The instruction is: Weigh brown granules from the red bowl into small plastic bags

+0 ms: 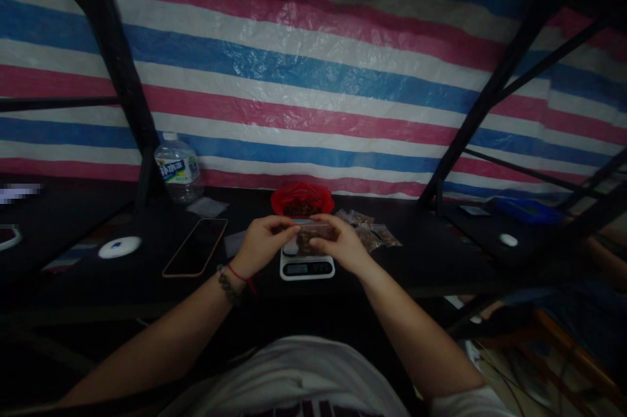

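Between my two hands, above a white kitchen scale (307, 274), is a small clear plastic bag (309, 231) with brown bits inside. My left hand (267, 240) pinches its left end with thumb and forefinger. On the other side my right hand (340, 242) grips the right part, thumb in front and fingers behind. Just behind the scale sits a red bag-lined bowl (302, 198) of dark brown pieces. Several filled clear bags (373, 234) lie to the right of my right hand. The scale's display cannot be read.
A phone (196, 248) lies on the black table left of my hands, beside a white oval device (119, 247). Farther back stand a large clear bottle (179, 168) and some flat empty bags (208, 207). Dark metal posts frame both sides. At far right is a blue tray (529, 211).
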`<state>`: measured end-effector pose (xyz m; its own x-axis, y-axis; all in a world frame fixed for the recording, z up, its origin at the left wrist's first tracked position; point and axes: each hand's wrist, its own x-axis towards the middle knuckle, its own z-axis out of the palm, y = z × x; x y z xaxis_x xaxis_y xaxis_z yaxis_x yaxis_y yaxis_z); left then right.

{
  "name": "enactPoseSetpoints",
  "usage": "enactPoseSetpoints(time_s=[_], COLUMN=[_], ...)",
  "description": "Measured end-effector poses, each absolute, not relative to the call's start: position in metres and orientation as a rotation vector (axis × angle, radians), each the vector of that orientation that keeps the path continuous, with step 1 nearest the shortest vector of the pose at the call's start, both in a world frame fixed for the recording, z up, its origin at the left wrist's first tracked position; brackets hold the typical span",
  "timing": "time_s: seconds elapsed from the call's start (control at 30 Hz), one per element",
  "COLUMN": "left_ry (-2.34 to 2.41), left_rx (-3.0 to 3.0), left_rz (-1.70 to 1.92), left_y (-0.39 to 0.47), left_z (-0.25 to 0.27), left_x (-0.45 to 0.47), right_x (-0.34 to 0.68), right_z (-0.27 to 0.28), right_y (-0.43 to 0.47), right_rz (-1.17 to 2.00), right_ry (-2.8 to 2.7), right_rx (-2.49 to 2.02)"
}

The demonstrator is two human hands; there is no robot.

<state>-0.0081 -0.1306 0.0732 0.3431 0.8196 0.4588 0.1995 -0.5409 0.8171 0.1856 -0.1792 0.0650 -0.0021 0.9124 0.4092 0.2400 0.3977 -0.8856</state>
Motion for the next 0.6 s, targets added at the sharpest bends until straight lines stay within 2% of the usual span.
enactPoseSetpoints(time_s=[0.13, 0.33, 0.6], left_ry=[0.863, 0.864, 1.174], left_rx=[1.815, 1.852, 2.264], left_rz=[1.283, 1.251, 0.974], left_y=[-0.127, -0.122, -0.078], left_z=[0.073, 0.075, 0.069], left_x=[-0.007, -0.012, -0.047], right_x=[0.197, 0.272, 0.353], right_z=[0.068, 0.067, 0.010], right_y=[-0.172, -0.144, -0.116], right_rz=[0.829, 0.633, 0.192], right_ry=[-1.461, -1.037, -1.154], right_rx=[-1.057, -1.165, -2.101])
